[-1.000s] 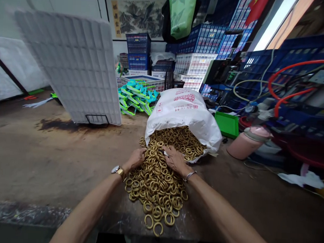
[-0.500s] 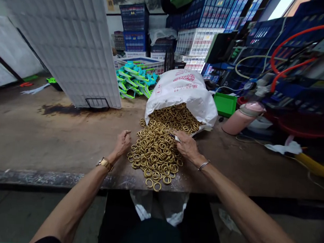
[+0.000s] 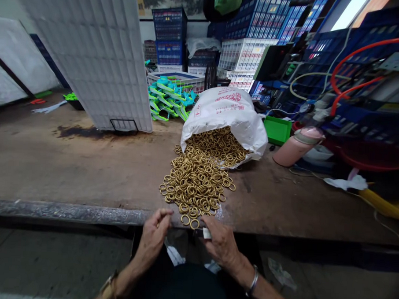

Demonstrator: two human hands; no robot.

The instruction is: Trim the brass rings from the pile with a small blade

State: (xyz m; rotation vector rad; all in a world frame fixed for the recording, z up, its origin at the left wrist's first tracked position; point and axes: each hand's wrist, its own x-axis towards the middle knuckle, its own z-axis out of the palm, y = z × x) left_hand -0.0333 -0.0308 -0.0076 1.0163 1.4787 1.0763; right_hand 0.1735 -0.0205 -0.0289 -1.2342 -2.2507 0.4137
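Observation:
A heap of brass rings (image 3: pixel 196 184) spills from a white woven sack (image 3: pixel 230 111) lying on its side on the brown workbench (image 3: pixel 86 171). Both my hands are at the near edge of the bench, just below the heap. My left hand (image 3: pixel 153 235) is closed in a pinch, fingertips near the nearest rings; what it pinches is too small to make out. My right hand (image 3: pixel 220 243) is curled around a small white-tipped object (image 3: pixel 205 233). A watch sits on my left wrist, a bracelet on my right.
A tall white gridded panel (image 3: pixel 98 52) leans at the back left. Teal plastic parts (image 3: pixel 170 99) fill a crate behind the sack. A green tray (image 3: pixel 278 130) and pink jug (image 3: pixel 295 147) lie right of it, with hoses and stacked blue crates (image 3: pixel 254 19) beyond.
Both hands have drawn back from the ring heap to the near edge of the bench. The heap now lies uncovered.

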